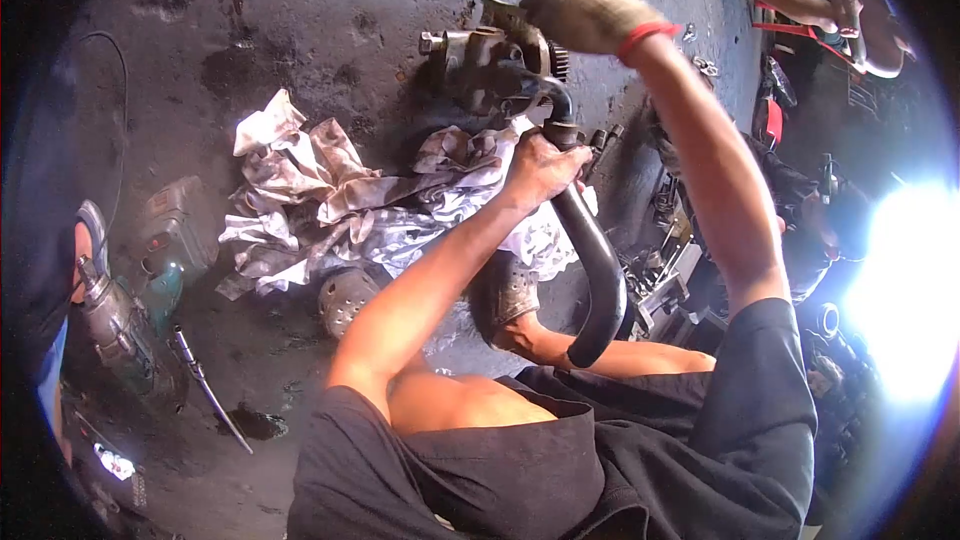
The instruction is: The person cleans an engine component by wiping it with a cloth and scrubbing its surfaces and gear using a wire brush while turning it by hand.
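Observation:
My left hand (545, 170) is closed round a black curved pipe (592, 240), close to where it meets a greasy metal assembly. That assembly (480, 65), with a toothed gear (557, 60) and a bolt at one side, rests on the dark floor. Over its far side is my right hand (590, 15), in a soiled glove and blurred, with fingers curled by a metal edge; what they grip is hidden. Crumpled, stained rags (330, 185) lie beneath the left hand and beside the assembly.
A cordless impact wrench (130, 335) lies at left, beside a long socket extension (212, 390). My clog-shod feet (348, 302) flank the rags. Metal parts (665, 285) are piled at right. Another person's leg (790, 2) shows by red chairs; a sandalled foot (92, 235) stands at left.

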{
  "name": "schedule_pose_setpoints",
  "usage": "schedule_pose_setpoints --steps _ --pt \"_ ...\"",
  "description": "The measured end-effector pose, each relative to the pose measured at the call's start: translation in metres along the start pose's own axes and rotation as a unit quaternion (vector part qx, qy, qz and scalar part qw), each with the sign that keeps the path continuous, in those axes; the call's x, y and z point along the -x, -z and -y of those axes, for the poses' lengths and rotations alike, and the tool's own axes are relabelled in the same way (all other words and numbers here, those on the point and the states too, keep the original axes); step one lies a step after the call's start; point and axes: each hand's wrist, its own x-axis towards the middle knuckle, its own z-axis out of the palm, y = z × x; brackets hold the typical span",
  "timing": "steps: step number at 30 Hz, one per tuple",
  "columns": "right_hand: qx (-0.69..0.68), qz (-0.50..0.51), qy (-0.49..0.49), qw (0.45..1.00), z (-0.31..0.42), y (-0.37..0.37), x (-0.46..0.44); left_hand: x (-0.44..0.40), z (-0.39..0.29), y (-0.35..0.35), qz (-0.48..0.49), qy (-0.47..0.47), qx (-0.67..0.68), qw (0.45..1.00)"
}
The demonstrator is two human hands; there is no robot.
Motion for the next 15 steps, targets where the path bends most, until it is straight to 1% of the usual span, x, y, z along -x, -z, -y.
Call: schedule_pose_setpoints --steps 1,2,3,4,5,7,8,9,10,11,12,13,14,15 --pt "-0.099 -0.012 0.035 0.994 -0.007 0.02 0.012 -0.001 -0.001 0.002 0.006 -0.01 0.017 1.0" --pt "-0.196 -0.018 0.076 0.977 -0.008 0.054 0.03 0.0 -0.004 0.003 -0.007 0.002 -0.004 1.0" --pt "-0.312 -0.009 -0.071 0.947 0.006 0.082 0.05 0.003 -0.009 0.003 -0.02 0.018 -0.022 0.999" --pt "-0.398 -0.101 -0.017 0.912 -0.007 0.081 0.065 0.006 -0.011 0.002 -0.028 0.035 -0.046 0.998" --pt "-0.308 -0.168 0.093 0.932 -0.013 0.079 0.072 0.0 -0.002 0.001 -0.04 0.031 -0.053 0.997" --pt "-0.167 -0.212 0.113 0.956 -0.036 0.023 0.06 0.008 -0.01 0.001 -0.029 0.022 -0.041 0.998" --pt "-0.123 -0.13 0.047 0.983 -0.024 0.003 0.037 0.01 -0.014 0.0 -0.027 0.015 -0.034 0.999" --pt "-0.065 -0.039 -0.011 0.997 -0.011 -0.018 0.013 0.007 -0.011 -0.001 -0.021 -0.017 0.011 1.0" --pt "-0.078 -0.09 0.0 0.993 0.008 -0.015 0.009 0.005 -0.011 -0.002 -0.016 -0.011 0.021 1.0" --pt "-0.05 -0.06 -0.011 0.997 0.008 0.001 0.01 0.002 -0.011 -0.002 -0.015 -0.006 0.032 0.999" --pt "-0.023 -0.025 -0.022 0.999 0.023 0.035 0.019 0.001 -0.009 -0.003 -0.015 0.003 0.046 0.999" --pt "-0.062 -0.098 0.095 0.989 -0.006 0.027 0.016 0.002 -0.011 -0.004 -0.02 0.013 0.047 0.999" --pt "-0.17 -0.128 0.089 0.973 -0.001 0.049 0.036 0.006 -0.016 -0.003 -0.023 0.01 0.037 0.999" --pt "-0.139 -0.125 0.034 0.982 0.028 0.094 0.068 0.005 -0.014 -0.002 -0.022 0.015 0.045 0.999"
